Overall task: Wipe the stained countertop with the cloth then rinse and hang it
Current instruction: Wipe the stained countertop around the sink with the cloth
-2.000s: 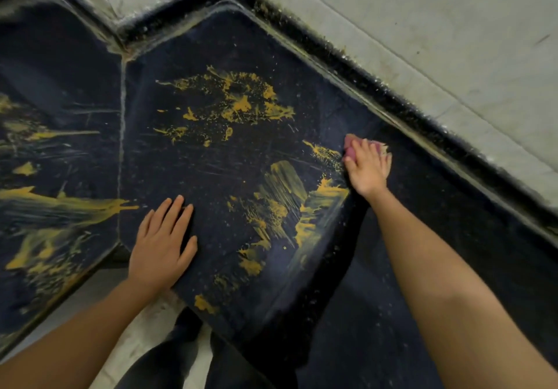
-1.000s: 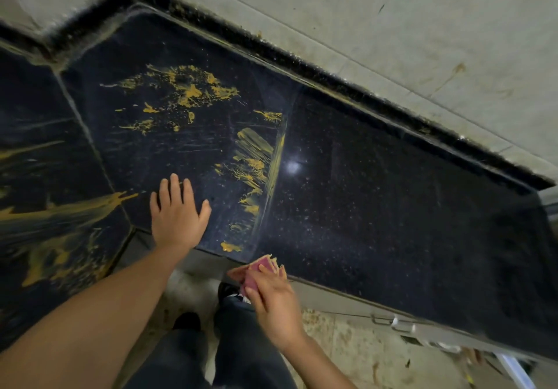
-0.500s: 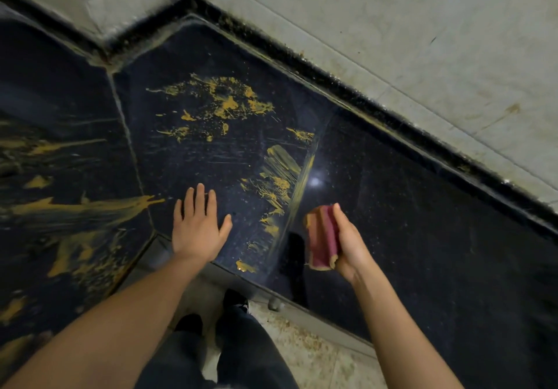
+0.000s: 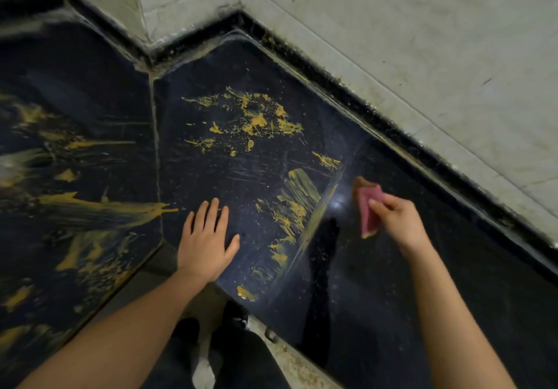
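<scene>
Black speckled stone countertop (image 4: 437, 283): the stretch well right of its grey joint line (image 4: 155, 153) looks wiped clean. Smeared yellow stains (image 4: 256, 119) remain just right of the joint and across the slab left of it, so wiping is judged about half done at best.

Left hand (image 4: 208, 243), fingers spread, lies flat just right of the joint. Right hand (image 4: 398, 222), further right, pinches the folded pink cloth (image 4: 369, 207). Blur hides whether the cloth touches the stone.

Rinsing and hanging are outstanding. No tap, sink or hook is in view, and the slab is cut off at both sides.

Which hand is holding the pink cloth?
The right hand pinches the pink cloth; the left hand lies flat on the dark countertop, holding nothing.
</scene>
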`<state>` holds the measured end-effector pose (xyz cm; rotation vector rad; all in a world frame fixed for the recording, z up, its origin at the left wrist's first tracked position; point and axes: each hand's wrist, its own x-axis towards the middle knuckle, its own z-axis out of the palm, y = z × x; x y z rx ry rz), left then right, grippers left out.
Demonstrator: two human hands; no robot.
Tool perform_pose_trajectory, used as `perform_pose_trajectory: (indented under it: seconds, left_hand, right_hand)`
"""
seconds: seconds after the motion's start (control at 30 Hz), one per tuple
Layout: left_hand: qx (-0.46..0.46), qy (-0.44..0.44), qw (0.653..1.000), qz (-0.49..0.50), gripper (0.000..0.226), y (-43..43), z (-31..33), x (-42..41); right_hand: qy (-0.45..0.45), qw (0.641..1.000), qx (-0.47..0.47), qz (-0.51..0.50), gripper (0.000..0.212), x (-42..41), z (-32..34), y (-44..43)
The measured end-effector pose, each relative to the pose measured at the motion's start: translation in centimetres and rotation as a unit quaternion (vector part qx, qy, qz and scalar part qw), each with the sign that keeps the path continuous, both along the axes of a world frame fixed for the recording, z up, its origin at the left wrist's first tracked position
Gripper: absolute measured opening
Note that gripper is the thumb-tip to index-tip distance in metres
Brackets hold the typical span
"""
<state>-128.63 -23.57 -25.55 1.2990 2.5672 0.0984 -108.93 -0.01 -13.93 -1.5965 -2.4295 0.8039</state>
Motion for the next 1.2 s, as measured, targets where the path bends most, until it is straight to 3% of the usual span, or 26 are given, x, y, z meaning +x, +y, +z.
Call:
perform_pose_trajectory:
  seconds: [0.1, 0.27, 0.43, 0.6, 0.73, 0.93, 1.2]
  left_hand:
    - [0.008, -0.004, 1.000, 0.006, 0.066, 0.1, -0.3, 0.1]
    - [0.013, 0.001, 1.000, 0.017, 0.065, 0.1, -0.6, 0.1]
    - [0.011, 0.000, 1.000, 0.025, 0.072, 0.2, -0.9, -0.1]
    - [0.002, -0.012, 1.000, 0.028, 0.069, 0.0, -1.1, -0.1]
    - [0.001, -0.005, 1.000, 0.027, 0.067, -0.1, -1.3, -0.2]
    - [-0.004, 0.019, 1.000, 0.023, 0.073, 0.1, -1.1, -0.1]
    - [0.000, 0.019, 1.000, 0.023, 0.077, 0.1, -1.0, 0.0]
  right_hand:
    - [-0.079, 0.992, 0.077, -0.061, 0.025, 0.1, -0.4, 3.9]
    - [-0.097, 0.988, 0.103, -0.066, 0.028, -1.9, -0.9, 10.3]
    - [-0.111, 0.973, 0.198, -0.041, 0.036, -5.8, -3.1, 15.8]
    - [-0.083, 0.995, 0.046, 0.038, 0.056, -8.6, -9.6, 18.8]
    - [-0.120, 0.991, 0.050, 0.026, 0.056, -9.7, -11.6, 19.7]
    - [-0.168, 0.981, 0.067, 0.072, 0.052, -9.1, -11.2, 17.2]
    - [-0.211, 0.966, 0.083, 0.121, 0.056, -5.8, -11.2, 5.8]
